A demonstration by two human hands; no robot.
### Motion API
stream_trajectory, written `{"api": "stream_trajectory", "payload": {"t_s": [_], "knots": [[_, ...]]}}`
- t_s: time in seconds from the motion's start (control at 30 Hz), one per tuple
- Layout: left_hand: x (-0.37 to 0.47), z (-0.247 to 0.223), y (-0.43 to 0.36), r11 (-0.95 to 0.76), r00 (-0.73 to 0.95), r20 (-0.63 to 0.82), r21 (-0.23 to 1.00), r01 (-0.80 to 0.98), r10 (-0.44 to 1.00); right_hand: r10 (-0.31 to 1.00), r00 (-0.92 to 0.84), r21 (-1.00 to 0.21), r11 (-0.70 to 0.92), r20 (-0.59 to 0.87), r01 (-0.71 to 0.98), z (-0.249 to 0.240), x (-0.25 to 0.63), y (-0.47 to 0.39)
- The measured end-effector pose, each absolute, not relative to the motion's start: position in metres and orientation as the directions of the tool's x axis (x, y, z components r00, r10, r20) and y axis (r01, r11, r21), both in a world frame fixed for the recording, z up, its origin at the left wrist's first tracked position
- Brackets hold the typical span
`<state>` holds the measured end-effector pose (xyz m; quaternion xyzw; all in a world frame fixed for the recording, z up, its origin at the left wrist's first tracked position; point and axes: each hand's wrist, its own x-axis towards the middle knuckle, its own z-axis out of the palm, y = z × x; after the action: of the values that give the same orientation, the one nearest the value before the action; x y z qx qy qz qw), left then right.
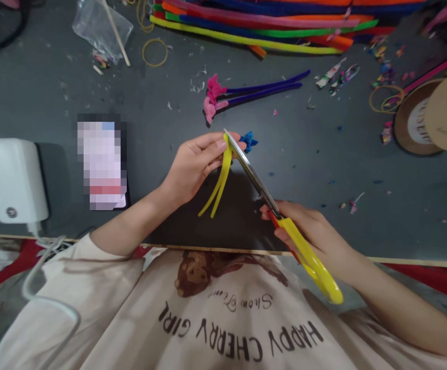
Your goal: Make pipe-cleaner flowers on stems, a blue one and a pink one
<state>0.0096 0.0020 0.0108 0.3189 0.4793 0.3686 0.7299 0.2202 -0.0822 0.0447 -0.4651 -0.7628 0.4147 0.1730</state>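
Observation:
Yellow strips [222,177] hang down from the pinched fingers of my left hand [196,164], above the dark table. My right hand [312,234] is wrapped round the scissors [304,252], which have yellow and red handles. Their metal blades point up and to the left, with the tips at the top of the yellow strips, by my left fingertips. The blades look nearly closed. A small blue piece [249,142] shows just beyond my left fingers; whether they touch it, I cannot tell.
Two pink-topped purple stems [265,90] lie beyond my hands. Colourful fuzzy stems [246,36] line the far side. A phone [102,164] and a white power bank [13,180] are at left, spools [420,121] at right. Scraps and rubber bands are scattered about.

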Motion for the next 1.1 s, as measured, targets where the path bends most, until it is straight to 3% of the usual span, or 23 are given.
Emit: {"api": "stream_trajectory", "payload": {"t_s": [0.37, 0.5, 0.77, 0.93, 1.03, 1.1], "knots": [[0.011, 0.012, 0.000, 0.515, 0.251, -0.462, 0.827, -0.225, 0.851, 0.832, -0.528, -0.792, 0.205, -0.169, 0.575, 0.041, 0.222, -0.085], [0.010, 0.012, -0.002, 0.517, 0.241, -0.469, 0.833, -0.200, 0.850, 0.826, -0.552, -0.776, 0.273, -0.114, 0.568, 0.040, 0.221, -0.084], [0.010, 0.003, -0.003, 0.402, 0.270, -0.330, 0.872, -0.280, 0.905, 0.823, -0.568, -0.754, 0.375, 0.004, 0.538, 0.036, 0.219, -0.083], [0.010, -0.004, -0.001, 0.326, 0.268, -0.245, 0.888, -0.323, 0.932, 0.820, -0.523, -0.765, 0.178, -0.232, 0.619, 0.052, 0.222, -0.082], [0.011, -0.004, -0.002, 0.303, 0.241, -0.236, 0.904, -0.301, 0.941, 0.734, -0.478, -0.736, -0.042, -0.482, 0.676, 0.063, 0.222, -0.082], [0.011, -0.004, -0.003, 0.292, 0.234, -0.225, 0.905, -0.310, 0.946, 0.699, -0.427, -0.693, -0.138, -0.574, 0.708, 0.065, 0.221, -0.082]]}}
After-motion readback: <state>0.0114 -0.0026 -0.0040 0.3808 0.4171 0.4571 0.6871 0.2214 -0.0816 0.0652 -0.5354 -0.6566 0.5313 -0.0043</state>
